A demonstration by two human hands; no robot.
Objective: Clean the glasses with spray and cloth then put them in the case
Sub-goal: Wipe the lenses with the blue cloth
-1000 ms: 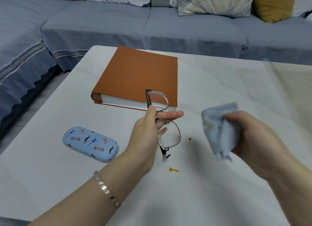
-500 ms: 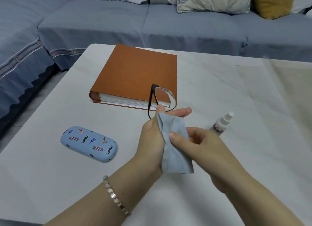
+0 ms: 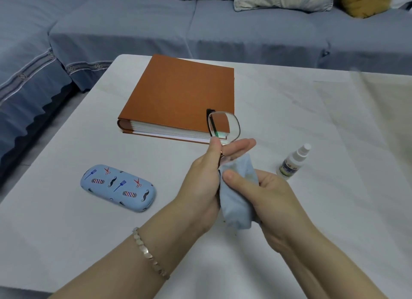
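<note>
Blue sofa (image 3: 245, 31) runs behind a pale counter (image 3: 312, 120) carrying one book (image 3: 180, 98), one case (image 3: 117, 187) and one spray (image 3: 293, 162). One pair of glasses (image 3: 223, 129) stands on end above the counter, long axis near vertical, upper lens showing, lower lens hidden in one cloth (image 3: 237, 198). Left hand (image 3: 207, 182) pinches the frame; right hand (image 3: 267, 198) is closed around the cloth. Case lies shut, slanting left to right.
</note>
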